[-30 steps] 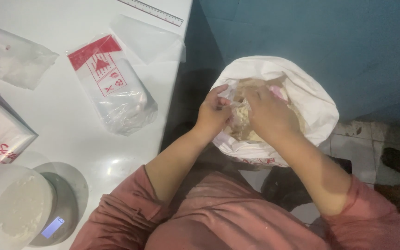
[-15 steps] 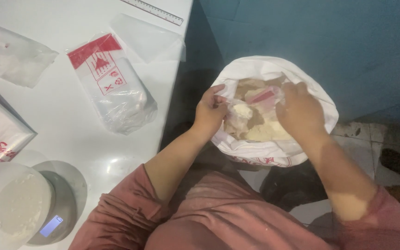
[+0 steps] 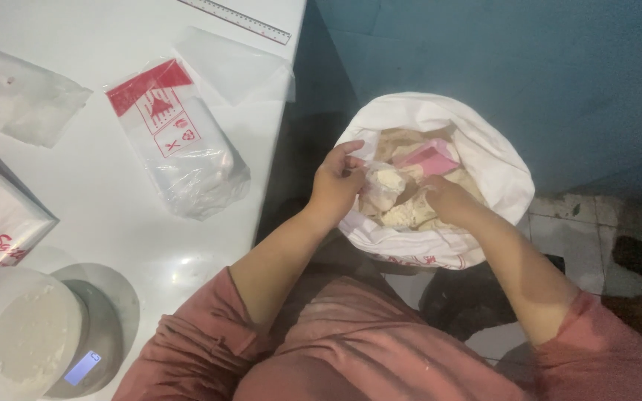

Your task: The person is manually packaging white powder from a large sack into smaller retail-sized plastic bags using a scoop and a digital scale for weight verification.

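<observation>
A big white sack (image 3: 493, 152) stands open on the floor beside the table, full of pale powder in lumps. My left hand (image 3: 338, 180) pinches the edge of a small clear plastic bag (image 3: 380, 186) that holds some of the powder, just over the sack's near rim. My right hand (image 3: 440, 196) reaches down into the sack next to that bag, and its fingers are hidden in the powder. A pink scoop (image 3: 429, 157) lies on the powder behind both hands, apart from them.
The white table (image 3: 113, 193) on the left carries filled clear bags with red printed tops (image 3: 180, 145), an empty clear bag (image 3: 235, 67), a ruler (image 3: 235, 20) and a white bowl (image 3: 20, 334) of powder on a digital scale (image 3: 87, 364). Tiled floor lies to the right.
My right hand has dropped from the sack's far side down into the powder beside the small bag. The pink scoop now lies free. My left hand keeps its hold on the bag.
</observation>
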